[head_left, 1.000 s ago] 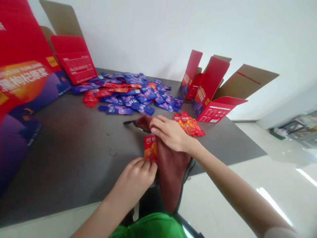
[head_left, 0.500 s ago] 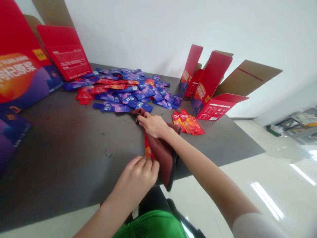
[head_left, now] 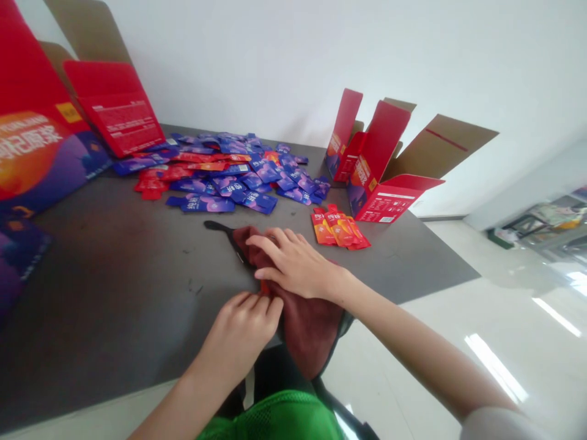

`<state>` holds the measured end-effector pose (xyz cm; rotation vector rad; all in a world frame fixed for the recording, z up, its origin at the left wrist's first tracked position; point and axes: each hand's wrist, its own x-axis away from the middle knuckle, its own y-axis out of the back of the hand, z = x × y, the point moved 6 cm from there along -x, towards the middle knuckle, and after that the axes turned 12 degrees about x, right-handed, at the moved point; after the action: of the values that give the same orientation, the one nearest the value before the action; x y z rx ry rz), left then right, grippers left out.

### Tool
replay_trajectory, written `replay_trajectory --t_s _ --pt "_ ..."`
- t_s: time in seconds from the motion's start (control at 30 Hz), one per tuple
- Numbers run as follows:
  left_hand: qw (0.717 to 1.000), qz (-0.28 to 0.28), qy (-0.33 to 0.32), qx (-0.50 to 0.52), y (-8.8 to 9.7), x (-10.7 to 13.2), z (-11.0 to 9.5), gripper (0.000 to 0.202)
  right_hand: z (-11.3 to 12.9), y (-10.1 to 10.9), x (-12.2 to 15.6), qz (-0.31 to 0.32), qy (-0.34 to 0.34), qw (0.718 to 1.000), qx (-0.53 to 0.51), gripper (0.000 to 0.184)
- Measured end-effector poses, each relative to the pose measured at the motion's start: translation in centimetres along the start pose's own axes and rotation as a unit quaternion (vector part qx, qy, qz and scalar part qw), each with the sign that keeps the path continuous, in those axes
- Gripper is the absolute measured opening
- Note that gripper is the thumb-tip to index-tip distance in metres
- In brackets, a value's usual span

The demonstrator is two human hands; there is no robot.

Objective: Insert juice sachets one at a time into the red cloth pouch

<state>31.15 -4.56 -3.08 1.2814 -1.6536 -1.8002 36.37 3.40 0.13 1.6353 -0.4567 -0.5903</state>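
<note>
A reddish-brown cloth (head_left: pixel 312 333) with a dark border and a black loop lies bunched at the table's front edge, partly hanging over it. My right hand (head_left: pixel 298 263) rests on top of the cloth, fingers apart and slightly bent. Just left of it, my left hand (head_left: pixel 250 321) is closed on a red-orange sachet (head_left: pixel 265 287). Only a sliver of that sachet shows between the hand and the cloth. Several red-orange sachets (head_left: pixel 339 227) lie to the right, beyond my right hand.
A heap of blue-purple sachets (head_left: pixel 229 183), with red ones among them, spreads across the back of the grey table (head_left: pixel 114 275). Open red cartons (head_left: pixel 389 189) stand at the right rear. Larger cartons (head_left: pixel 41 146) stand at left. A white wall (head_left: pixel 257 67) rises behind.
My right hand has let go of the cloth's far end and its fingers have spread on it. The cloth has come nearer, its black loop now showing. My left hand has shifted slightly left.
</note>
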Motion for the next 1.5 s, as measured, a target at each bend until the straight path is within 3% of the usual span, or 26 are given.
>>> replay_trajectory --t_s 0.1,0.27,0.47,0.57,0.67,0.8,0.9,0.97,1.07,1.17,1.27,1.37,1.5 --pt "1.000 -0.013 -0.005 -0.002 0.1 0.1 0.0 0.023 0.3 -1.3 1.3 -0.021 -0.024 0.999 -0.023 0.059" --pt "0.999 -0.035 0.002 0.005 -0.1 0.3 -0.1 0.025 0.6 -2.5 2.4 -0.031 0.015 0.999 -0.028 0.030" --pt "0.996 -0.070 -0.039 -0.026 -0.2 0.5 -0.6 0.026 0.1 -3.7 0.0 -0.015 0.083 0.995 0.045 0.022" --pt "0.996 -0.069 -0.044 -0.024 -0.1 0.4 -0.7 0.026 -2.1 -4.8 -2.7 0.001 0.037 0.998 0.041 0.025" --pt "0.999 -0.030 -0.026 -0.020 -0.3 -0.1 -0.7 0.025 -4.9 -5.5 -5.4 0.016 -0.047 0.998 0.035 0.026" --pt "0.999 0.024 0.005 -0.027 -0.4 -0.5 -0.5 0.026 -6.4 -3.3 -6.2 -0.016 -0.097 0.995 0.022 0.029" --pt "0.999 0.035 0.015 -0.039 0.0 -0.3 -0.3 0.028 -4.7 -0.2 -4.3 -0.088 -0.080 0.992 -0.028 0.029" --pt "0.998 0.034 0.021 -0.046 0.3 0.0 -0.1 0.026 -2.3 0.8 -2.8 -0.096 -0.026 0.994 -0.048 0.028" --pt "0.999 0.015 -0.001 -0.047 0.4 0.4 0.1 0.022 1.2 -0.4 -1.3 -0.042 0.063 0.997 -0.008 0.024" --pt "0.998 -0.023 -0.035 -0.048 0.3 0.7 0.1 0.022 2.2 -2.5 -1.6 -0.026 0.095 0.994 0.046 0.021" --pt "0.996 -0.055 -0.050 -0.048 0.2 0.9 0.3 0.023 1.1 -4.1 -3.6 -0.030 0.096 0.992 0.071 0.023" --pt "0.996 -0.067 -0.050 -0.043 0.4 0.8 0.4 0.023 -1.4 -5.3 -6.4 -0.006 0.044 0.996 0.075 0.027" --pt "0.998 -0.049 -0.038 -0.033 0.4 0.6 0.4 0.024 -3.9 -4.4 -8.0 0.009 -0.034 0.997 0.064 0.028"
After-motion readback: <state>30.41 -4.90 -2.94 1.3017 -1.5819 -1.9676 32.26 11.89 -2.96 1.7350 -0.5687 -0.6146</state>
